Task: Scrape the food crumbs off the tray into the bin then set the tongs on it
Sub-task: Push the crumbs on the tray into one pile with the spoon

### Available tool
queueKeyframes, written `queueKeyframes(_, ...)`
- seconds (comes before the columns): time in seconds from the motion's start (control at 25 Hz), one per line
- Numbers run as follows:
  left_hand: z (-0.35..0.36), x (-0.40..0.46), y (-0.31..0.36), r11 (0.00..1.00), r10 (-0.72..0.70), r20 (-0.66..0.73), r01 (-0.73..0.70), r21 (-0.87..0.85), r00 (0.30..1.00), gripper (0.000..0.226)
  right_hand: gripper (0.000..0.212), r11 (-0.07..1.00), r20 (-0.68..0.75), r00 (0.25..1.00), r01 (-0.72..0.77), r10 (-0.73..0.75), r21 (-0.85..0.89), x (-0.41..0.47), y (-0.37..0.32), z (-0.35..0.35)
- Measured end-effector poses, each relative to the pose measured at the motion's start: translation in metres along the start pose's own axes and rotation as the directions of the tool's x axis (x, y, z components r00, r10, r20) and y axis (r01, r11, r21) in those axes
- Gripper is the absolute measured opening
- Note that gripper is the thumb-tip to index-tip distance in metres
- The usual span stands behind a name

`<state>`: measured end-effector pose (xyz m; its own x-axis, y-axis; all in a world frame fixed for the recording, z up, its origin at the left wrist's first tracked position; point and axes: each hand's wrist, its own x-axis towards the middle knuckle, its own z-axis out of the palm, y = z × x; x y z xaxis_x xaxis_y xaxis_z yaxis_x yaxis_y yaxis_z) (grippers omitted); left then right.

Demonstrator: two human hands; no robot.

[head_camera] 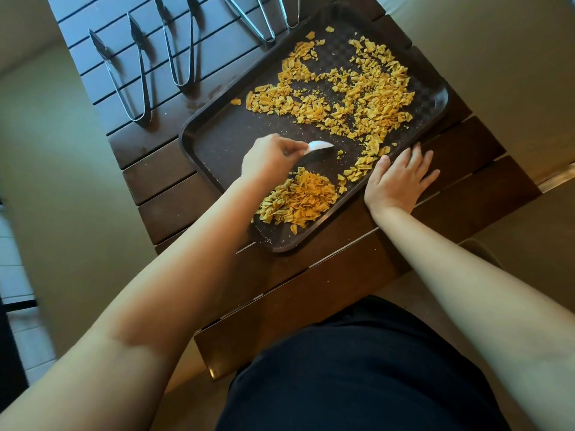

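Left grip pinches a white scraper above the crumb pile; right hand flat on tray.

Tray – dark textured plastic; tongs – shiny metal; table – dark wood slats, matt.

There are four tongs, one tray, one white scraper, two hands, and too many crumbs to count.
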<state>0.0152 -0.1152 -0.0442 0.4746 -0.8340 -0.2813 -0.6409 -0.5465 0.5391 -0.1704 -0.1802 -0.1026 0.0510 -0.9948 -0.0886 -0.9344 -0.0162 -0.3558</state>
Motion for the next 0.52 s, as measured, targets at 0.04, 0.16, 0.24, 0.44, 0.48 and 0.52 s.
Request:
queueKeyframes(0.04,0.004,0.002,0.005,1.0,-0.003,0.031,0.003,-0.01,1.0,0.024,0.055,1.0,-0.001,1.0,-0.001,0.001,0.002,0.0,0.0,0.0)
queueKeyframes(0.16,0.01,-0.001,0.011,0.996,0.087,0.138,-0.089,0.008,0.987,0.023,0.055,1.0,0.003,1.0,-0.002,0.002,-0.004,0.0,0.0,0.0)
queueKeyframes(0.24,0.011,-0.005,0.011,0.977,0.18,0.184,-0.198,0.084,0.966,0.023,0.055,1.0,0.004,1.0,-0.002,0.002,-0.003,-0.001,0.0,0.0)
queueKeyframes(0.44,0.001,-0.016,-0.001,0.903,0.29,0.198,-0.336,0.267,0.936,0.024,0.055,1.0,0.005,1.0,-0.004,0.004,0.001,0.0,0.0,0.001)
queueKeyframes(0.48,-0.002,-0.017,-0.005,0.894,0.295,0.201,-0.344,0.287,0.934,0.024,0.055,1.0,0.005,1.0,-0.002,0.002,0.001,0.0,0.001,0.001)
queueKeyframes(0.52,-0.006,-0.019,-0.009,0.891,0.292,0.205,-0.344,0.297,0.934,0.024,0.055,1.0,0.005,1.0,0.0,0.0,0.001,0.0,0.001,0.001)
